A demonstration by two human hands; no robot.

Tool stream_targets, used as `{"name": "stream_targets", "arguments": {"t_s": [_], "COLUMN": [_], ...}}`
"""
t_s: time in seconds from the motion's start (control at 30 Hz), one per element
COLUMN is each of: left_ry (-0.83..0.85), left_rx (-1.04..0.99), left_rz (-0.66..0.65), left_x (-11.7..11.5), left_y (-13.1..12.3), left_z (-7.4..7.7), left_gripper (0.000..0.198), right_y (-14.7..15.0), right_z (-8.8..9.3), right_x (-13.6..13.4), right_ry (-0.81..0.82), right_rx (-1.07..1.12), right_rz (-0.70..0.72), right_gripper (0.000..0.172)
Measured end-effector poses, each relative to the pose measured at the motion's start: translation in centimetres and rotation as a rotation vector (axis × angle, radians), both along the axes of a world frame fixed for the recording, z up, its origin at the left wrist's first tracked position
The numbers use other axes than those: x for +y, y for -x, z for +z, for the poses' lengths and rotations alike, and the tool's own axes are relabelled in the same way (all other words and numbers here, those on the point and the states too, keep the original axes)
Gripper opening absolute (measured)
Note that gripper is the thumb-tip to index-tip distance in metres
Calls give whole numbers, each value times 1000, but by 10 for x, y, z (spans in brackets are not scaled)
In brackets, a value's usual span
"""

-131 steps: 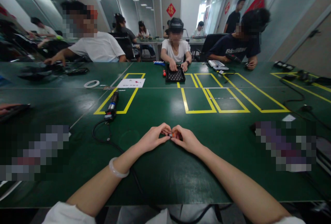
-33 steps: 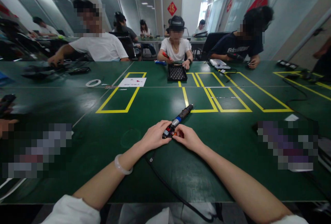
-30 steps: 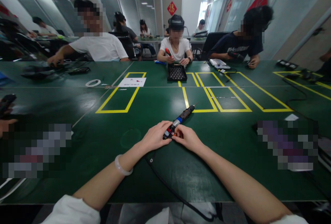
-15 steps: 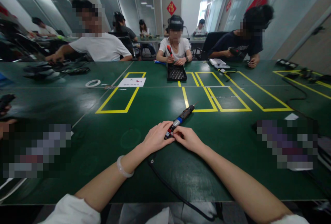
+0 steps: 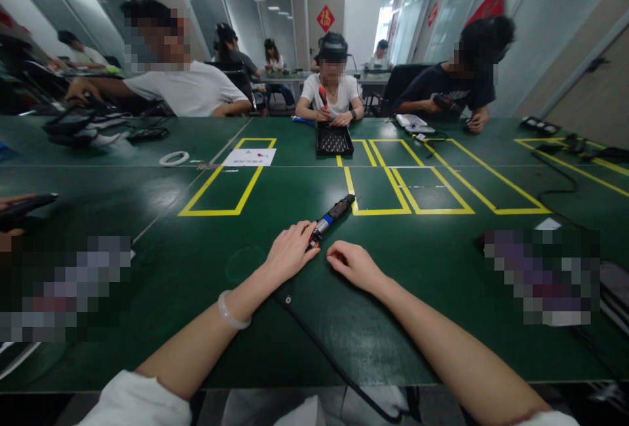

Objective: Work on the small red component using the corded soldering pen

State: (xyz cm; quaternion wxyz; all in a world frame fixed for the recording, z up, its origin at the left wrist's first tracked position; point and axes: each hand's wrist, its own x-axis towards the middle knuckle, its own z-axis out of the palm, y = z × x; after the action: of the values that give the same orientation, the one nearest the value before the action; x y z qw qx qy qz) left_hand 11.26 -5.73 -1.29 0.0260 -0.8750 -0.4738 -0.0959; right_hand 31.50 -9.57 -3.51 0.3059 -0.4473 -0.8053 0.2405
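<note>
My left hand (image 5: 292, 247) is wrapped over the rear part of an electric screwdriver (image 5: 330, 217), whose inner parts show: a silver and blue motor section and some red and black pieces near my fingers. Its dark tip points up and to the right over the green table. A black cable (image 5: 319, 343) with a small ring runs from under my left wrist toward the table's front edge. Just right of the tool, and apart from it, my right hand (image 5: 357, 266) is closed with thumb and fingers pinched together. What lies between those fingers, if anything, is hidden.
Yellow tape outlines (image 5: 382, 212) mark the green table (image 5: 196, 308). A white paper sheet (image 5: 249, 157) and a white ring (image 5: 173, 158) lie farther off. Across the table, one person holds a red screwdriver (image 5: 323, 94) over a black tray (image 5: 335, 153). Co-workers sit at both sides.
My right hand has come away from the screwdriver, leaving a gap. The screwdriver and my left hand have shifted slightly to the left. At far left, a co-worker's dark tool has moved.
</note>
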Motion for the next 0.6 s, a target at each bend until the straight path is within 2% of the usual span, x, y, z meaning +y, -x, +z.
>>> {"name": "stream_targets", "arguments": {"t_s": [0.1,0.2,0.4,0.5,0.6], "left_ry": [-20,-6,46,89,114], "left_rx": [24,46,44,37,49], "left_rz": [92,227,561,692,800], "left_x": [20,44,87,98,100], "left_y": [18,48,138,184,215], "left_z": [-1,-2,-6,-5,-1], "left_gripper": [55,55,59,61,65], "right_y": [-1,-2,-3,-2,-1], "right_z": [1,0,-3,-1,0], "right_x": [0,1,3,2,1], "right_ry": [9,3,0,3,10], "right_rx": [-9,-19,-28,-34,-39], "right_rz": [4,11,17,20,20], "right_gripper": [7,7,7,7,7]}}
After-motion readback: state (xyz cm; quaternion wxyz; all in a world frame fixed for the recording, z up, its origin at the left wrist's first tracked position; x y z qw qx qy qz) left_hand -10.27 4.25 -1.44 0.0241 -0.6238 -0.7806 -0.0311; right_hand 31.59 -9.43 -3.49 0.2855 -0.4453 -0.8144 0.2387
